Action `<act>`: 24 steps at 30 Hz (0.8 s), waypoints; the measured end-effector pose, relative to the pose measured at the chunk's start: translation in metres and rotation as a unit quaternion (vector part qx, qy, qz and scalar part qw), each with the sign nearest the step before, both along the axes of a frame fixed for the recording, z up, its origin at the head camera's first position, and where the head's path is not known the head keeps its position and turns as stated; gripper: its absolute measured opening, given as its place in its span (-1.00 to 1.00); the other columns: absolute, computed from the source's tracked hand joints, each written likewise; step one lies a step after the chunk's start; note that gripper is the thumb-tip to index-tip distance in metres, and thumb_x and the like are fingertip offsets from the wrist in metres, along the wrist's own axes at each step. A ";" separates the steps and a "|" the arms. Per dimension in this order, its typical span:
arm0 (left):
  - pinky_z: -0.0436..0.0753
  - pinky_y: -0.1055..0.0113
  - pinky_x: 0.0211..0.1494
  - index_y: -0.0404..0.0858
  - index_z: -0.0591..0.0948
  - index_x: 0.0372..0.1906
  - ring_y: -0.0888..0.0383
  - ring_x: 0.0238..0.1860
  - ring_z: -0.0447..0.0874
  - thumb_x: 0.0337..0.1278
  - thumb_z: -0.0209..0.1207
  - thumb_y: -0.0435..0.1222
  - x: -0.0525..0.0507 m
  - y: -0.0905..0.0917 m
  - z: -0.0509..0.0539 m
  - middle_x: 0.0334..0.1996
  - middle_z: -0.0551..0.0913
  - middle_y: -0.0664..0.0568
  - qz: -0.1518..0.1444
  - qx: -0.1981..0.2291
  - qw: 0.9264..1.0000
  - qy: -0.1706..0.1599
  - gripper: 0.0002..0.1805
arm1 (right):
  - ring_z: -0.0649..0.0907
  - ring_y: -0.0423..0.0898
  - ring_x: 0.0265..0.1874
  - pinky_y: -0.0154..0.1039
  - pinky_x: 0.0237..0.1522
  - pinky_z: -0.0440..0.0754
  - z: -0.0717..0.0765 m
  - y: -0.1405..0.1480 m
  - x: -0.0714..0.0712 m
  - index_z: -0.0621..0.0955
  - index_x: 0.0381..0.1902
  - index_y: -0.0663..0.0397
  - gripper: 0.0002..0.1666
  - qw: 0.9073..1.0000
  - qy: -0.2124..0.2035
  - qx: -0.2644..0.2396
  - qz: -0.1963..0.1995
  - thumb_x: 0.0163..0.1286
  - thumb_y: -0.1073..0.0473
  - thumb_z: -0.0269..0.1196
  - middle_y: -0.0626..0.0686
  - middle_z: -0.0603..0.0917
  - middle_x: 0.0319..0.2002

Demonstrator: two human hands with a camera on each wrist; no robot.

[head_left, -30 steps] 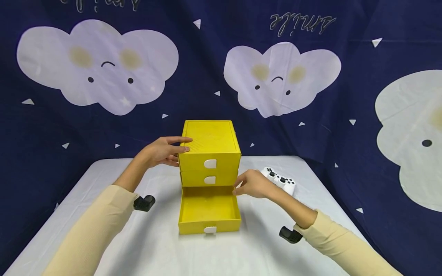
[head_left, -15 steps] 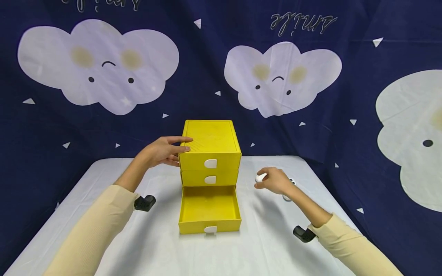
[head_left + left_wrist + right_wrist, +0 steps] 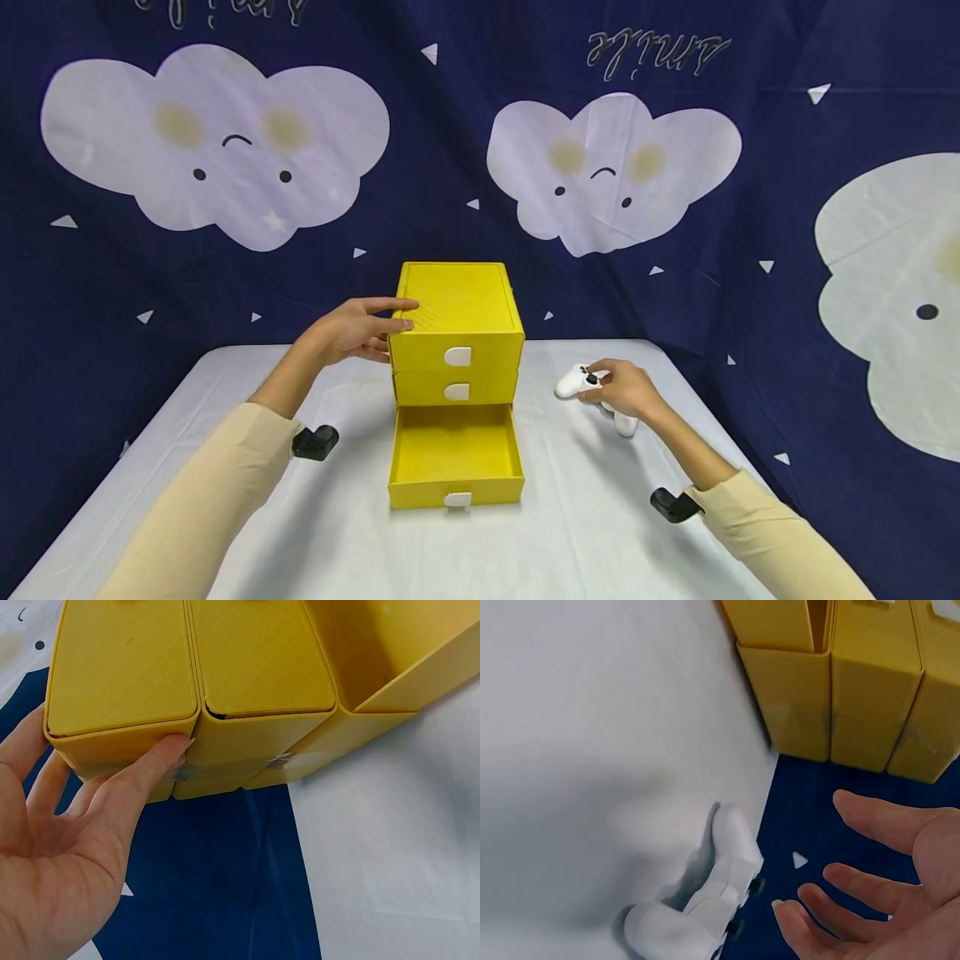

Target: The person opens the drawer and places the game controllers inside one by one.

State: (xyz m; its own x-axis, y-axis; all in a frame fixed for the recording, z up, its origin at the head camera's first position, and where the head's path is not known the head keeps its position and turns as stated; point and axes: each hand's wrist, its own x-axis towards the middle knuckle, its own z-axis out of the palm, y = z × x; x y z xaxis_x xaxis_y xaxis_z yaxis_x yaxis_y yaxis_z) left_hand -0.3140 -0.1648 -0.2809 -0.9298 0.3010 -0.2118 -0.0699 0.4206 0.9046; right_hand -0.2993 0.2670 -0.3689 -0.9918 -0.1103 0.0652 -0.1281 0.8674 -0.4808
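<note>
A yellow cabinet (image 3: 468, 296) with three stacked drawers stands mid-table, its bottom drawer (image 3: 450, 454) pulled out with nothing inside. My left hand (image 3: 347, 330) rests at the cabinet's top left edge. Two of its fingers lie extended over the top, and in the left wrist view a digit (image 3: 142, 772) presses the side wall. To the right lies a white game controller (image 3: 572, 382), partly hidden in the head view by my right hand (image 3: 628, 388). In the right wrist view the fingers (image 3: 870, 889) are spread and apart from the controller (image 3: 671, 934).
White cloth covers the table (image 3: 360, 533). Behind it hangs a dark blue curtain (image 3: 442, 167) with clouds and small triangles. The open drawer juts toward the front of the table. A black wrist device (image 3: 675, 505) hangs below the right sleeve.
My right hand has moved right, from beside the bottom drawer to above the game controller. The left hand keeps its place on the cabinet, and the drawer stays out.
</note>
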 end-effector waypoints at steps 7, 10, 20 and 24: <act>0.71 0.01 0.19 0.08 0.35 0.53 -0.11 0.13 0.71 0.43 0.21 -0.11 -0.001 -0.001 -0.001 0.42 0.44 -0.16 0.001 -0.003 1.000 0.001 -0.37 | 0.64 0.33 0.02 0.18 0.05 0.59 -0.010 0.018 -0.003 0.58 0.25 0.25 -0.24 0.999 0.007 -0.010 -0.042 0.16 -0.03 0.48 0.41 0.69 0.03; 0.71 0.01 0.20 0.08 0.35 0.53 -0.10 0.13 0.71 0.43 0.22 -0.11 -0.001 0.000 -0.001 0.42 0.45 -0.16 -0.001 -0.002 1.000 0.001 -0.37 | 0.60 0.40 0.06 0.20 0.04 0.57 -0.014 0.027 -0.002 0.57 0.27 0.25 -0.23 0.998 0.007 -0.016 -0.062 0.17 -0.04 0.46 0.42 0.68 0.05; 0.71 0.01 0.19 0.08 0.35 0.53 -0.10 0.12 0.71 0.44 0.21 -0.11 0.000 0.000 0.001 0.42 0.44 -0.16 -0.004 -0.003 1.000 0.001 -0.37 | 0.58 0.43 0.11 0.21 0.05 0.55 -0.022 0.047 0.000 0.55 0.29 0.25 -0.20 0.994 0.021 -0.035 -0.100 0.20 -0.08 0.46 0.47 0.63 0.13; 0.71 0.01 0.20 0.08 0.35 0.53 -0.10 0.12 0.70 0.44 0.21 -0.11 0.000 0.001 0.000 0.42 0.44 -0.16 -0.003 -0.002 1.000 0.000 -0.37 | 0.58 0.41 0.14 0.22 0.09 0.55 -0.026 0.052 -0.001 0.52 0.32 0.23 -0.18 0.992 0.012 -0.044 -0.116 0.22 -0.10 0.46 0.49 0.60 0.16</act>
